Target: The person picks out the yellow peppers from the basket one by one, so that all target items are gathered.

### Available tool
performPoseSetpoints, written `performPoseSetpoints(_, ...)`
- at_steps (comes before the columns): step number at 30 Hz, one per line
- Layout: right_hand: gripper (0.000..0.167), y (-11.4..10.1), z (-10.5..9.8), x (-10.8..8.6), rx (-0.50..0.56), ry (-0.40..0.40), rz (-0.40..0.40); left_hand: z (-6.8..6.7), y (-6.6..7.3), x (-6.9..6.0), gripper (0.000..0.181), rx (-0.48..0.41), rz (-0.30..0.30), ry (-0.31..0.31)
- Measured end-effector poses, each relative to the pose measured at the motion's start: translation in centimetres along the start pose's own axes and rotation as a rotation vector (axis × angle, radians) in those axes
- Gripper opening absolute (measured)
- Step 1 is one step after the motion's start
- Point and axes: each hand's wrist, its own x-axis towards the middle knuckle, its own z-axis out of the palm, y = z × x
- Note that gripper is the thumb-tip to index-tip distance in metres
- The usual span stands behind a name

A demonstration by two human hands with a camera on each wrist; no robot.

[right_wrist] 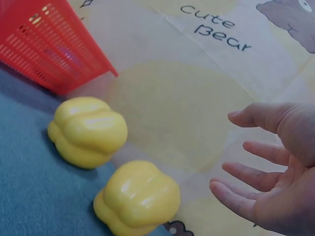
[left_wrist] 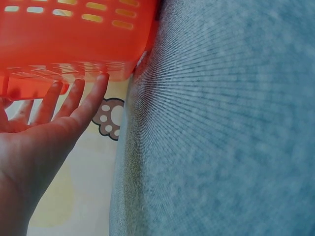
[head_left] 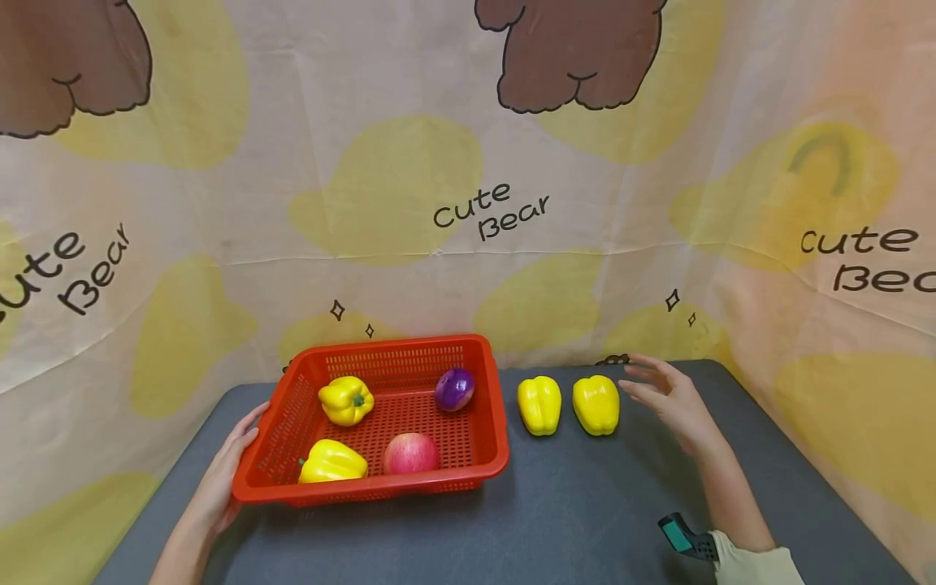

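A red basket stands on the table, holding a yellow pepper at the back left, another yellow pepper at the front left, a red apple and a purple round item. My left hand touches the basket's left side; its fingers look nearly straight against the wall in the left wrist view. To the basket's right are two yellow peppers. My right hand, empty with fingers spread, hovers just right of the outer pepper.
The dark grey table ends at a hanging cloth printed with bears and lettering, which rises behind and at both sides. A dark band with a teal face is on the right wrist.
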Motion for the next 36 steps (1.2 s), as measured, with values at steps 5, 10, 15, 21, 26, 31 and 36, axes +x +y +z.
performPoseSetpoints(5,0.064,-0.9,0.3,-0.3,0.021,-0.003,-0.039,0.0,0.0,0.0,0.047,-0.003,-0.005,-0.003)
performPoseSetpoints(10,0.062,-1.8,0.8,-0.6,-0.007,-0.006,-0.047,0.0,0.0,0.0,0.048,-0.002,-0.008,0.001)
performPoseSetpoints(15,0.062,-2.3,1.2,-0.9,0.013,-0.014,-0.059,0.0,0.0,0.0,0.048,-0.01,-0.005,-0.004)
performPoseSetpoints(21,0.06,-2.9,1.4,-1.2,-0.005,-0.002,-0.086,0.0,-0.1,0.0,0.049,-0.007,-0.012,-0.002)
performPoseSetpoints(26,0.059,-3.5,1.5,-1.5,0.035,-0.011,-0.129,0.0,0.0,0.0,0.05,-0.001,-0.024,0.006)
performPoseSetpoints(31,0.058,-4.0,1.7,-1.8,0.054,-0.022,-0.167,-0.1,-0.1,0.1,0.049,-0.007,-0.013,-0.007)
performPoseSetpoints(36,0.057,-4.7,1.9,-2.2,0.058,-0.032,-0.182,-0.2,-0.1,0.1,0.048,-0.015,0.0,-0.025)
